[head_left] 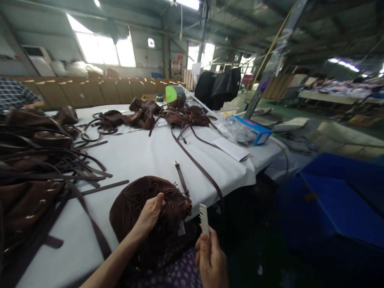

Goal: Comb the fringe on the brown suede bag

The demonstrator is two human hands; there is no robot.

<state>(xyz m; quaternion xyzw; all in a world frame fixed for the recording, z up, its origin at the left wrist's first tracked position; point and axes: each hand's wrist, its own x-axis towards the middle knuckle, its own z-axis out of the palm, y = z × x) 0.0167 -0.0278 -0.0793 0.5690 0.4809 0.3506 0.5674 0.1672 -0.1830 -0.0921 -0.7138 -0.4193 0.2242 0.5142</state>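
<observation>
A dark brown fringed bag [132, 200] rests at the table's front edge, partly over my lap. My left hand [152, 212] grips it from above, thumb up, with fringe strands spread beside the thumb. A short strap with a metal buckle [177, 163] sticks out from the bag across the white cloth. To the right of the bag, apart from it, my right hand [211, 254] holds a pale comb [204, 218] upright, teeth facing left. A small white tag [181, 228] hangs under the bag.
Brown bags and straps pile up at left [36, 160]; more brown bags [144, 114] lie along the far side of the white-covered table [144, 150]. A blue box [255, 130] and white paper [231, 149] sit at right. A blue bin [339, 200] stands beyond. Another person's checked sleeve [16, 94] shows far left.
</observation>
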